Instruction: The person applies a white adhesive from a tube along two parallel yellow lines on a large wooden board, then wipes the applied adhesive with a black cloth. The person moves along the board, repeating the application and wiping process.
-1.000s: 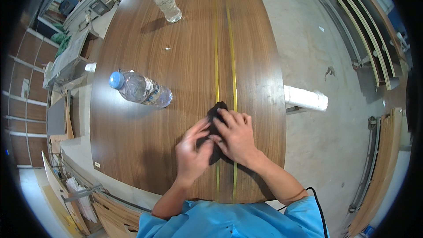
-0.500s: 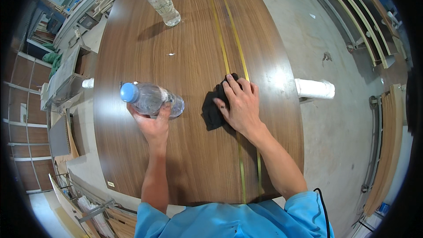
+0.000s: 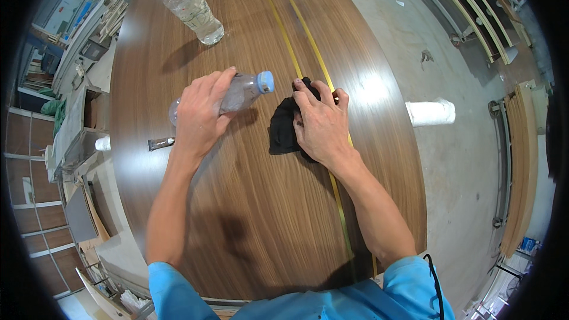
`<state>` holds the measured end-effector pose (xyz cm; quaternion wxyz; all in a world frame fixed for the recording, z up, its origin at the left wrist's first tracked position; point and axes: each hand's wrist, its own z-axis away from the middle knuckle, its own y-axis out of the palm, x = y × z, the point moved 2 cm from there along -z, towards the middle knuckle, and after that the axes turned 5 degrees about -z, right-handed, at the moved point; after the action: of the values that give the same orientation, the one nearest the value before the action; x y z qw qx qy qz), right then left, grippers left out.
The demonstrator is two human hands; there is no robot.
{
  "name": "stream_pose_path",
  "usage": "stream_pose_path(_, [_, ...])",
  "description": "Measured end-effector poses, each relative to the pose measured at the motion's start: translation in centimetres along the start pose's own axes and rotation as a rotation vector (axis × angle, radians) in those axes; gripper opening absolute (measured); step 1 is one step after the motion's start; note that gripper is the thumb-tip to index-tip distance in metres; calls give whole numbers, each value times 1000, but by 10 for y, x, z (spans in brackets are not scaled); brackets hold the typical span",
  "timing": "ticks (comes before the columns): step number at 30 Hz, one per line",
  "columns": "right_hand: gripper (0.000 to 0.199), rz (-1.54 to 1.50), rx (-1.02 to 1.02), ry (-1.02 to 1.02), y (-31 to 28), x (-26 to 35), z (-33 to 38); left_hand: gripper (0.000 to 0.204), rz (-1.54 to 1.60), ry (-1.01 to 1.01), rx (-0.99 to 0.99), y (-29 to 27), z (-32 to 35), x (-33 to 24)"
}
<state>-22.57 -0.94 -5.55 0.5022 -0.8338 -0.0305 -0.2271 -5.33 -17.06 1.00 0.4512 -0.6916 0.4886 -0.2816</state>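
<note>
Fingers of my left hand (image 3: 200,115) wrap around a clear plastic bottle (image 3: 237,93), lifted on a slant above the wooden tabletop (image 3: 249,201), its blue cap (image 3: 266,81) pointing toward the black cloth (image 3: 283,130). That cloth is my landmark: the bottle hangs just left of it, cap nearly over its upper edge. My right hand (image 3: 320,124) presses flat on the cloth's right half, fingers spread, palm down, gripping nothing but pinning the fabric to the wood. The cloth is soft, crumpled and matte; the bottle is ribbed, see-through and glossy. Under the cloth runs a pair of thin brass-coloured strips (image 3: 308,53) set into dark, straight-grained, shiny veneer. Well beyond the cloth, up and left, a second clear bottle (image 3: 192,9) stands upright with a blue cap.
</note>
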Motion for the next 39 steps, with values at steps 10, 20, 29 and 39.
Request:
stream_pose_path(10, [30, -40, -13, 10, 1, 1, 0, 75, -126, 189, 26, 42, -39, 12])
stream_pose_path(20, [32, -48, -40, -1, 2, 1, 3, 68, -298, 287, -6, 51, -49, 16])
stream_pose_path(29, [34, -36, -32, 6, 2, 0, 4, 67, -357, 299, 17, 51, -54, 11])
stream_pose_path(39, [38, -23, -40, -17, 4, 0, 5, 71, -302, 257, 71, 47, -59, 7])
